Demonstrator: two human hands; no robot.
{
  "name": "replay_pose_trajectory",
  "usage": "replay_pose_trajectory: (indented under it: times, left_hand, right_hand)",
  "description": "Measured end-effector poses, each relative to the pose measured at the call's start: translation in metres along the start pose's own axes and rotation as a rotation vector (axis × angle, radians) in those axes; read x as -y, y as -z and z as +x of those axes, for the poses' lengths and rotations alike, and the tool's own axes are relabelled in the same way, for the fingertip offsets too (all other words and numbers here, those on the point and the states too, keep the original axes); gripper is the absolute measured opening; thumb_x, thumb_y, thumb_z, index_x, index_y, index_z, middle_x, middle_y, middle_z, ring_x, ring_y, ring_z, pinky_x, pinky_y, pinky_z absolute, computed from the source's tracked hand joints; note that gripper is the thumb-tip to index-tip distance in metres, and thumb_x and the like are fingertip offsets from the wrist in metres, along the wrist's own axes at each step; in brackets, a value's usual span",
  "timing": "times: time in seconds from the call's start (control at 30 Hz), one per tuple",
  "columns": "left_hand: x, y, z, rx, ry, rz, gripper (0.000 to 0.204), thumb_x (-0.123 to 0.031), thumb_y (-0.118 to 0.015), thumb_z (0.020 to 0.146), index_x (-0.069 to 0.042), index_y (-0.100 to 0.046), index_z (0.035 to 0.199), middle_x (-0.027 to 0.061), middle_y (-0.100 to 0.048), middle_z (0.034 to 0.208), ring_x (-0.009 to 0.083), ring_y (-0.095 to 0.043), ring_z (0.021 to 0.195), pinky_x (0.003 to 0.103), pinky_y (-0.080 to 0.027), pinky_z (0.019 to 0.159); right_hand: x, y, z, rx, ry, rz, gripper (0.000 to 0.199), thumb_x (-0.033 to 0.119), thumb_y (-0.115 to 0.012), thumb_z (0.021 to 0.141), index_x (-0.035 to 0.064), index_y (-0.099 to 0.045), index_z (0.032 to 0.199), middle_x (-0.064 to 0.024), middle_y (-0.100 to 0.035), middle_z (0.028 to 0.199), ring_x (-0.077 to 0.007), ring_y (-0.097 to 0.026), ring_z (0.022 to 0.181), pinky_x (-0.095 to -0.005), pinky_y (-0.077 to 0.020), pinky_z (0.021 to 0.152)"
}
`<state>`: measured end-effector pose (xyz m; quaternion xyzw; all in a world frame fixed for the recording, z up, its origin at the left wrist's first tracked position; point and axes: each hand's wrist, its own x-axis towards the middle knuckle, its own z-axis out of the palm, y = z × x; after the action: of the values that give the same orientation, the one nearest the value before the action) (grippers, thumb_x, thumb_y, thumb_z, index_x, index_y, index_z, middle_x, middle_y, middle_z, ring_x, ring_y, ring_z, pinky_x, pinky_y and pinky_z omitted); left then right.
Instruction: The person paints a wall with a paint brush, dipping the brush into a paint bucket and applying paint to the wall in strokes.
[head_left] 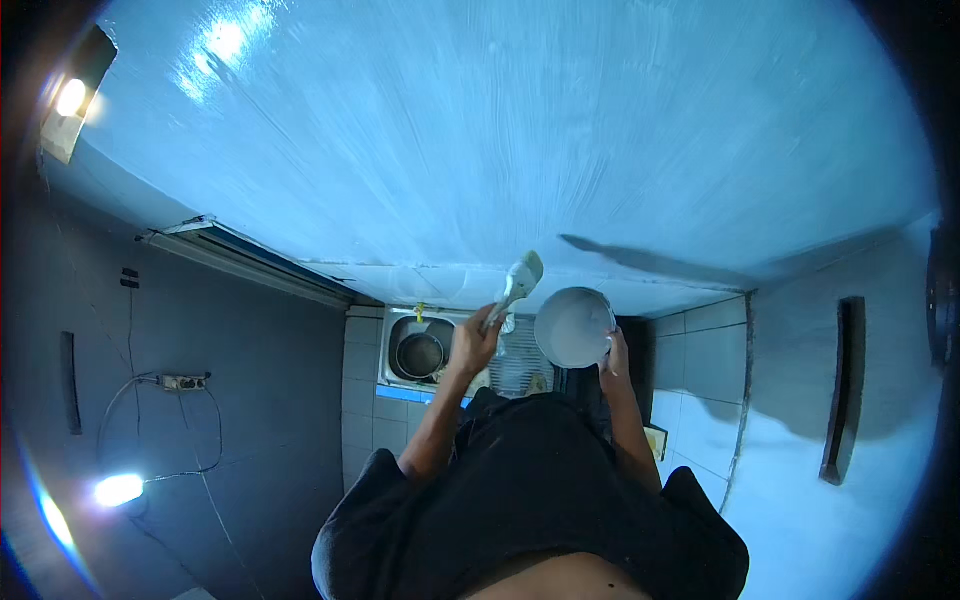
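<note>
2 bright lights are seen at the far left: an upper light (70, 97) toward 10 o'clock and a lower lamp (119, 490) toward 8 o'clock. Between 8 and 9 o'clock, a socket block (185, 382) is mounted on the dark wall (270, 410), and a looped cable is run from it to the lower lamp. Near the centre, toward 8 o'clock, a steel sink (384, 350) is set, with a yellow tap (421, 312) at its 12 o'clock edge and a round pot (420, 355) in its basin. Beside it, the handle of a paintbrush (522, 275) is gripped in the closed left hand (473, 345); its bristles are pointed toward 1 o'clock. By the pale wall (500, 150), marked with brush streaks, 12 o'clock is filled. Between the hands, a ribbed drainboard (515, 375) is partly hidden. Just right of centre, between 3 and 4 o'clock, a round bucket (547, 310) is held by the right hand (615, 360), which is closed on its rim at the bucket's own 4 o'clock. Farther right, a narrow dark strip (845, 390) is seen.
</note>
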<state>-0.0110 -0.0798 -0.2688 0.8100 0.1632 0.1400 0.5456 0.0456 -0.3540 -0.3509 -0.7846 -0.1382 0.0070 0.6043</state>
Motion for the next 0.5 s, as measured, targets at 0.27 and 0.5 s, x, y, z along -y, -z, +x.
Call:
replay_pose_trajectory:
  times: [0.27, 0.5]
  left_hand:
    - [-0.101, 0.087, 0.012, 0.148, -0.154, 0.056, 0.024, -0.021, -0.068, 0.083, -0.002, -0.069, 0.096, 0.0114, -0.069, 0.079, 0.0118, -0.058, 0.064, 0.028, -0.047, 0.058]
    - [-0.122, 0.119, 0.022, 0.187, -0.213, 0.058, 0.018, -0.017, -0.065, 0.085, 0.001, -0.069, 0.086, 0.0067, -0.066, 0.071, 0.0086, -0.055, 0.062, 0.025, -0.043, 0.052]
  right_hand:
    - [-0.075, -0.033, -0.008, 0.096, -0.197, 0.372, 0.046, 0.023, -0.060, 0.084, 0.0042, -0.044, 0.123, -0.0149, -0.046, 0.124, -0.0291, -0.045, 0.115, -0.0439, -0.0381, 0.094]
    - [0.038, -0.073, 0.008, 0.053, -0.631, 0.751, 0.055, 0.028, -0.059, 0.083, 0.0032, -0.042, 0.128, -0.0143, -0.045, 0.125, -0.0283, -0.044, 0.117, -0.0446, -0.0348, 0.098]
